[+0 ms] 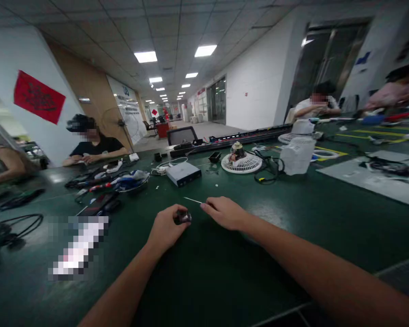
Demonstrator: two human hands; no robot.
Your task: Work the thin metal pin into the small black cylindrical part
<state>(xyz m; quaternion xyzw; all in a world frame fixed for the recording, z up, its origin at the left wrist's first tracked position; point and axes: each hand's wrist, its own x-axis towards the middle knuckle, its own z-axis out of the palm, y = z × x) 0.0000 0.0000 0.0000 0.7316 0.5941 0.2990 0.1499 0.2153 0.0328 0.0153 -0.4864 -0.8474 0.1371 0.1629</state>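
Head view, looking down a long dark green table. Left hand curled nearly closed around a small dark part, pinched at the fingertips and lifted just clear of the tabletop; the grip turns the part toward the other hand, likely so it can be worked on. Right hand loosely closed, knuckles up, thumb and forefinger pinching a thin pale stick whose free end points away to the left; what the stick is cannot be told. Both hands sit close together, nearly touching, wrists low over the table, which would steady fine work. Beyond them, well apart: a small grey box, a white fan grille lying flat with a motor on top, a cloudy plastic jug. To the left, a heap of cables and tools. Two other people sit at the far side, hands busy at their own places.
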